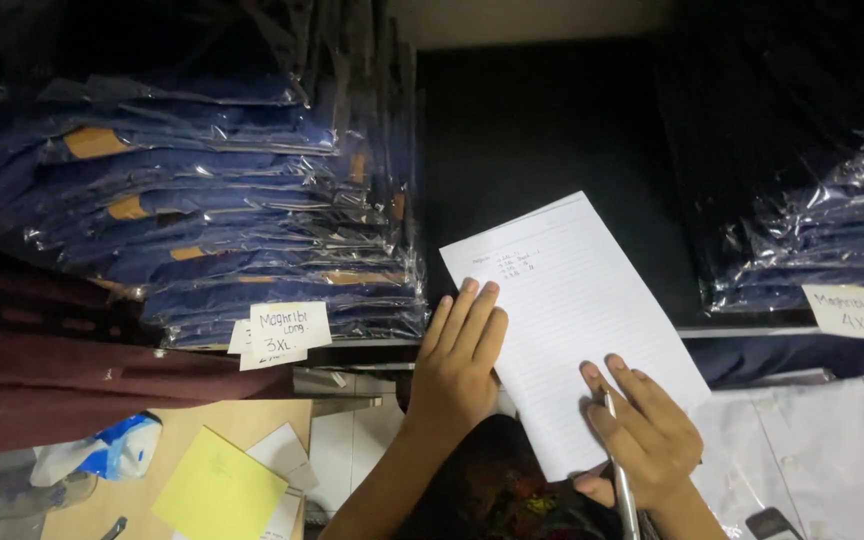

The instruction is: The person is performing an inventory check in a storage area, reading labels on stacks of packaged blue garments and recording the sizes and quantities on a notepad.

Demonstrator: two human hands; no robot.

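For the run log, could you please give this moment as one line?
left hand: flat on paper | right hand: holds pen, on paper | shelf: bagged navy shirts

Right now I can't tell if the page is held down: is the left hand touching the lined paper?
Touching: the head view shows the left hand lying flat on the lined paper.

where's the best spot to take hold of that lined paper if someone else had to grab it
Judging by its pose, the far top edge of the paper, coming from above. It sticks up free in front of the dark gap, while the left hand backs its lower left side and the right hand, with a pen, covers the bottom right corner.
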